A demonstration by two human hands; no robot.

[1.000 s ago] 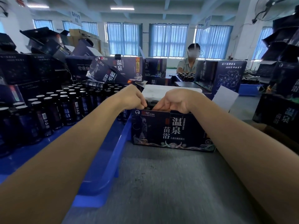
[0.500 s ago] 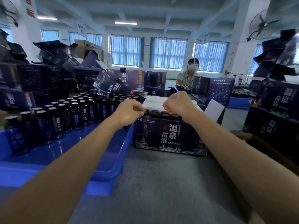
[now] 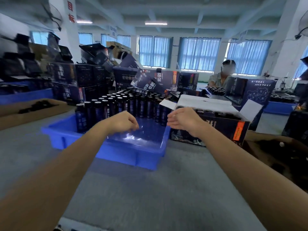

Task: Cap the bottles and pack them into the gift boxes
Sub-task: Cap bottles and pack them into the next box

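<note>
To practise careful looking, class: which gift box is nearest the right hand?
The box just right of the blue tray, its white flaps raised; the other boxes stand farther back.

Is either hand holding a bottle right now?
No, the left hand and the right hand are both empty, hovering by the blue tray without touching the bottles.

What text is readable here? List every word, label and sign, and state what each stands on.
"目标", red, on the white pillar.
"温泉" on the upright gift box behind the bottles.
"温泉" on the tilted gift box before it; the rest is blurred.
Too blurred or small: the hanging sign, the line above the map on the map box, the orange label on the open gift box, the bottles' labels.
</note>
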